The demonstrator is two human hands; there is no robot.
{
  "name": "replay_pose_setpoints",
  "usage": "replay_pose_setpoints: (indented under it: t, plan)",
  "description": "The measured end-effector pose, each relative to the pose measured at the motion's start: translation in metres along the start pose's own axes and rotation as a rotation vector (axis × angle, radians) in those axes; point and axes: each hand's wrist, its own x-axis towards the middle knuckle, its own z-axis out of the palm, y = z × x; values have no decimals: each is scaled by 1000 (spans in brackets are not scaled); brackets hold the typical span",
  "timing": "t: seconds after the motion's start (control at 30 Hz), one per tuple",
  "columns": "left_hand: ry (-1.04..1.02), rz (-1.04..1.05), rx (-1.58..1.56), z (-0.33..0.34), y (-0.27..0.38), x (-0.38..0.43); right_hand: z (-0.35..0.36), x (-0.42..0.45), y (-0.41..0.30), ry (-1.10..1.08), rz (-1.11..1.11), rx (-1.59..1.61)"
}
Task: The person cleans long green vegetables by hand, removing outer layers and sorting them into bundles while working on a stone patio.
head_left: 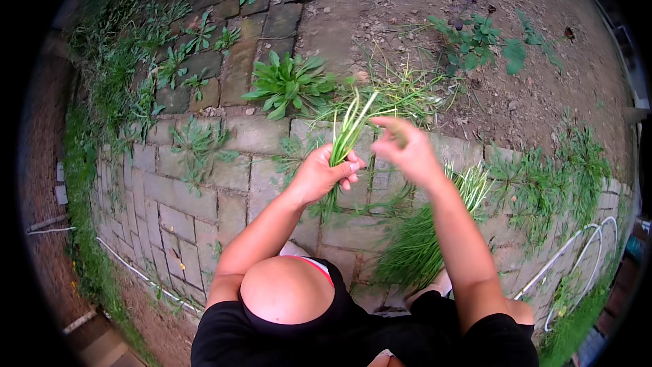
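My left hand (326,176) is shut around a small bunch of chive-like green stalks (351,135). Their pale cut ends point up and away from me, and the thin leaves hang below my fist. Just right of the stalk ends is my right hand (410,150), blurred, with its index finger and thumb apart and nothing clearly visible between them. Beneath my right forearm, a large bundle of the same greens (415,250) lies on the paving, pale ends away from me. Beyond my hands is a loose heap of discarded stalks and leaves (407,94).
Stone pavers (188,193) with weeds in the joints surround me. A leafy weed rosette (290,84) grows beyond my left hand. A rose bush (473,43) stands in the bare soil (346,15). At right, a white hose (555,260) loops over the ground.
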Motion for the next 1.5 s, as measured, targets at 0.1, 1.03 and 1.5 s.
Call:
replay_pose_setpoints:
  t: [0.1, 1.03, 1.5]
  plan:
    - [-16, 16, -28, 6, 4, 0, 17, 1, 15, 37, -378, -259]
    - [-116, 30, -45, 10, 3, -4, 16, -1, 9, 95, 82, 308]
    - [11, 11, 22, 12, 1, -2, 11, -3, 15, -129, 67, 40]
